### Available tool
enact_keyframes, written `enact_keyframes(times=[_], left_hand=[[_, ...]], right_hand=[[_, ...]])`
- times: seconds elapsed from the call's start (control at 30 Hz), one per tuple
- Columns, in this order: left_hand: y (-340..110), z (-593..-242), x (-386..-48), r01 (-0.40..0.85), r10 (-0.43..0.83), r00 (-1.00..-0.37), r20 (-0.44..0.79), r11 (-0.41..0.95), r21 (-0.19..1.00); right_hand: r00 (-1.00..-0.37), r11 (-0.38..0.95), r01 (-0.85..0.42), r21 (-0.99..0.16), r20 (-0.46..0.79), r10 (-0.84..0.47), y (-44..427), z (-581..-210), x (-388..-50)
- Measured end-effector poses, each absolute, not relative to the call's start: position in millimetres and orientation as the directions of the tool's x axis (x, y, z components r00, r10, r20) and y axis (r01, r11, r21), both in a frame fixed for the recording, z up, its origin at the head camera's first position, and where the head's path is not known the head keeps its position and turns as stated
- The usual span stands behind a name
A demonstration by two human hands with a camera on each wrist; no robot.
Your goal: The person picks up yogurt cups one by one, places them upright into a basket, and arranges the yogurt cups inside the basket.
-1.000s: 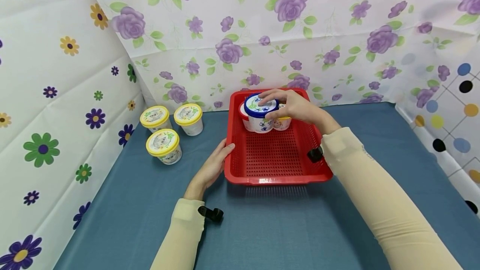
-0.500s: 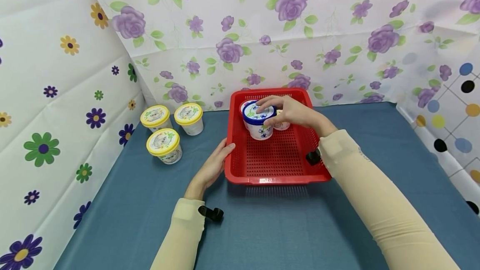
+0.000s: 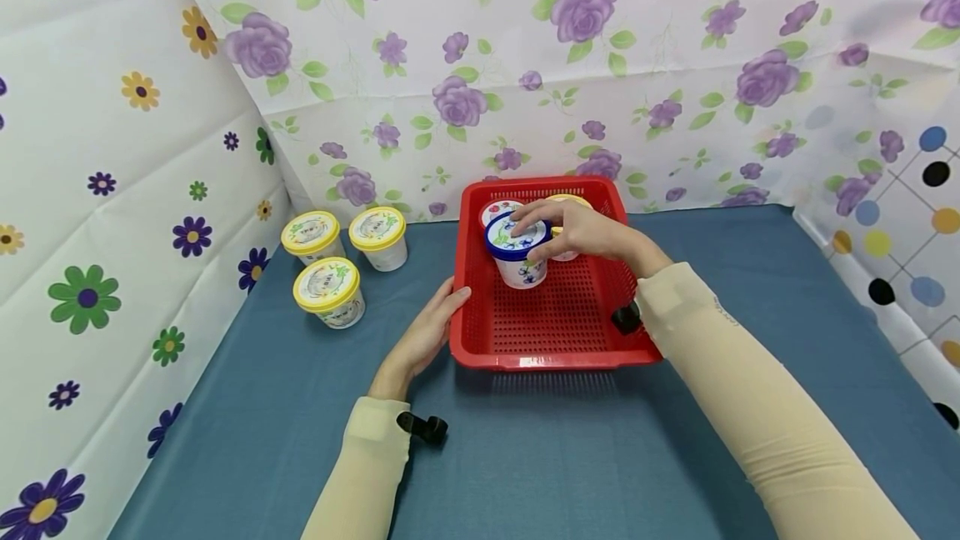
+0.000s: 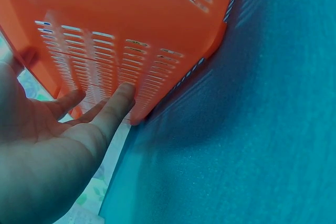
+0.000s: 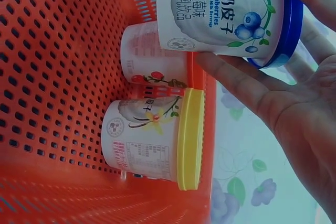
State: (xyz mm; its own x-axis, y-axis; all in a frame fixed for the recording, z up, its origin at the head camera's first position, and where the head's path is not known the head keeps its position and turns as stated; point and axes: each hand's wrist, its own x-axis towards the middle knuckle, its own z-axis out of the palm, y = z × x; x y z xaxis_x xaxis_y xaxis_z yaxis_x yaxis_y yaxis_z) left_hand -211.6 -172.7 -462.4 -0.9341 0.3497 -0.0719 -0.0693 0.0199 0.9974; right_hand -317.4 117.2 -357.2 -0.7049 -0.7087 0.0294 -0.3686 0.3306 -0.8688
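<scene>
My right hand [image 3: 592, 233] grips a blue-lidded blueberry cup [image 3: 522, 272] from above, fingers and thumb around its lid. In the right wrist view the blueberry cup [image 5: 220, 14] is beside a red-lidded cup [image 5: 155, 56] and a yellow-lidded cup [image 5: 142, 135], both in the back of the red basket [image 3: 555, 361]. My left hand [image 3: 422, 336] holds the basket's left rim. From the left wrist view, the fingers of that hand [image 4: 58, 135] lie against the slotted side wall of the basket [image 4: 142, 3], and the thumb is over the rim.
Three yellow-lidded cups [image 3: 377, 238] [image 3: 310, 236] [image 3: 327, 294] stand on the blue tablecloth [image 3: 540, 457] left of the basket. Flowered sheets [image 3: 525, 48] rise behind the table and at its left; a dotted sheet hangs at the right.
The blue-lidded cup has moved toward the basket's front with my right hand, away from the two cups behind it. My left hand stays on the rim.
</scene>
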Motion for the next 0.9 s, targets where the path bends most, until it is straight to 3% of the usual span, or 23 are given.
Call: enact_keyframes(times=[0.47, 0.9], left_hand=[[-173, -462, -211, -0.07, 0.347, -0.935, -0.076, 0.028, 0.997], [-172, -461, -211, -0.075, 0.344, -0.935, -0.082, 0.034, 0.997]], right_hand=[[-0.647, 0.315, -0.357, -0.88, -0.01, -0.762, 115, -368, -319], [-0.651, 0.396, -0.333, -0.856, -0.095, -0.753, 111, -377, -321]])
